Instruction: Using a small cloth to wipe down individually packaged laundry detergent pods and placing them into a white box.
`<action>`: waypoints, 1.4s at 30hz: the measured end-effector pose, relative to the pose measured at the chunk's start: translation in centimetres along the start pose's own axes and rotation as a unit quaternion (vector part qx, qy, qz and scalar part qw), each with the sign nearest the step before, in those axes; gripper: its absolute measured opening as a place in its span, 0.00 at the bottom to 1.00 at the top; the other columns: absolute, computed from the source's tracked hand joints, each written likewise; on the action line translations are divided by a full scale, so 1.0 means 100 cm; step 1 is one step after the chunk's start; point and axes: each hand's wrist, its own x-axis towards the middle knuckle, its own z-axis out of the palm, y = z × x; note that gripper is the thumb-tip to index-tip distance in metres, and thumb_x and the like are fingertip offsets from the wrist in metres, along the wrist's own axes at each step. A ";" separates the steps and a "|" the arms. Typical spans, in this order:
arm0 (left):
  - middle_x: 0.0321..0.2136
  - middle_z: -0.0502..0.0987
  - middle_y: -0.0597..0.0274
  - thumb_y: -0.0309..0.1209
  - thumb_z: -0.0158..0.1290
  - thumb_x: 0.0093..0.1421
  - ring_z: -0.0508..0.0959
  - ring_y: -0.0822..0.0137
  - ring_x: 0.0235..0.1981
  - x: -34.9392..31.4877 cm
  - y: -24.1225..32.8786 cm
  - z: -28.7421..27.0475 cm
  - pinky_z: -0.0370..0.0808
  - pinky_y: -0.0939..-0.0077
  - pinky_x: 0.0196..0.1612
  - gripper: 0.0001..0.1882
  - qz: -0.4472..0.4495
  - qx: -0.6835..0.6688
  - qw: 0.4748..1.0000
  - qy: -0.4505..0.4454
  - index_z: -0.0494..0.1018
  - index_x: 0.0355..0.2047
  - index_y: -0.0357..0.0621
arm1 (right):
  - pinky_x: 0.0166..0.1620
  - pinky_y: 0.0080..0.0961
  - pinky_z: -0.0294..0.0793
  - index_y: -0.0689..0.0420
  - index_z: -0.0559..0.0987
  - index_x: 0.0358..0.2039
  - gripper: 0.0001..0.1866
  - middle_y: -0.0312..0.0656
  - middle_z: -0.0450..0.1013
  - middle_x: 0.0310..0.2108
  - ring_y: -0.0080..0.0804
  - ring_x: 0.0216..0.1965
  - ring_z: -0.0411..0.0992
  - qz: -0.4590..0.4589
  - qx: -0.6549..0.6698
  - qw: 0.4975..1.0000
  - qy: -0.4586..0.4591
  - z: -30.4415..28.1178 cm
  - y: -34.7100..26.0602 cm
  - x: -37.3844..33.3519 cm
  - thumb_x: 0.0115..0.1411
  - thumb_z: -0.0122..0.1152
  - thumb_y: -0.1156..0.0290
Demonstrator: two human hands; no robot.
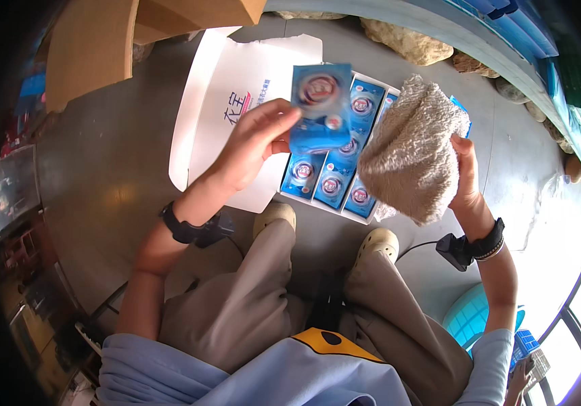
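Observation:
My left hand (pixel 246 149) pinches a blue packet (pixel 321 111) by its left edge and holds it above an open white carton (pixel 334 212). Inside the carton, similar blue packets (pixel 331 184) lie in rows split by white dividers. My right hand (pixel 466 174) grips a rumpled grey-beige cloth (pixel 409 152) over the carton's right side, hiding part of it. A blue edge (pixel 459 105) shows behind the cloth near my right fingers; whether I hold that too, I cannot tell. The carton's white lid (pixel 202 128) is folded out to the left.
A brown cardboard box (pixel 91 57) stands at the upper left. Large stones (pixel 409 40) line the far edge below a pale blue ledge (pixel 432 17). My cream clogs (pixel 380 245) rest on the grey floor just before the carton. A turquoise basin (pixel 467 314) is at the lower right.

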 end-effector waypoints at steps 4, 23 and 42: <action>0.20 0.69 0.72 0.35 0.48 0.57 0.69 0.83 0.22 0.003 -0.003 0.013 0.68 0.91 0.26 0.08 0.007 0.088 0.996 -0.005 0.69 0.29 0.45 | 0.46 0.32 0.67 0.63 0.65 0.47 0.26 0.47 0.69 0.40 0.37 0.41 0.69 0.031 0.008 0.999 -0.027 0.000 0.006 0.001 0.50 0.52 0.60; 0.18 0.64 0.69 0.30 0.45 0.59 0.65 0.81 0.20 -0.006 -0.041 0.029 0.68 0.85 0.20 0.08 0.033 0.272 0.962 0.005 0.60 0.27 0.40 | 0.41 0.25 0.70 0.59 0.61 0.47 0.31 0.39 0.68 0.37 0.26 0.37 0.68 -0.059 -0.164 0.985 -0.015 0.041 0.062 0.018 0.41 0.62 0.81; 0.29 0.71 0.69 0.36 0.40 0.61 0.73 0.81 0.26 0.032 -0.037 -0.004 0.72 0.87 0.29 0.14 -0.009 0.220 0.970 -0.105 0.64 0.44 0.44 | 0.46 0.31 0.68 0.61 0.63 0.45 0.21 0.50 0.66 0.43 0.35 0.44 0.67 -0.271 -0.421 0.857 -0.125 -0.064 0.047 0.031 0.49 0.54 0.80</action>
